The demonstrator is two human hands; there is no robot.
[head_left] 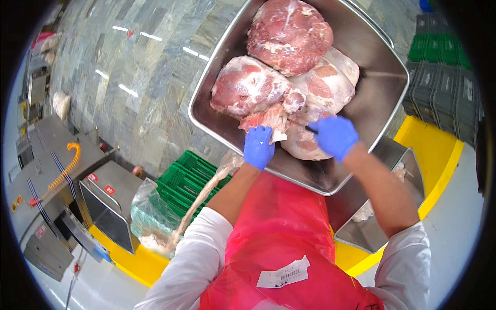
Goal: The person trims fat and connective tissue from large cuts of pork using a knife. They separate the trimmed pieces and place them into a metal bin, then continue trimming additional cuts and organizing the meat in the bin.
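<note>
Several large cuts of raw meat (290,36) lie heaped in a deep steel tub (380,82), just beyond the red apron (279,222), and from my remote seat that heap is where the work sits; the left hand (259,149), in a blue glove, has its fingers closed on a ragged pale flap (266,118) at the near side of the heap; the right hand (335,137), gloved alike, is wrapped narrow around the dark handle of what I take for a knife (312,129); its thin blade points leftward in among the meat, beside the flap, though I cannot tell from up here how deep the edge sits.

I read the step in hand as trimming: one hand tensions loose tissue, the other brings the edge to where it joins; which cut the flap belongs to is lost to me in the overlap; a rounded knob (294,100) stands just past it, next to a mottled piece (247,87) on the left.

As I judge it, the next move calls for the left to hold the flap taut with its fingers out of the blade's line, while the right draws short, shallow strokes along the seam; slick fat could slip from a gloved pinch; a paler cut (305,144) lies just on the near side of the blade, so I would want a low angle to avoid scoring it.
</note>
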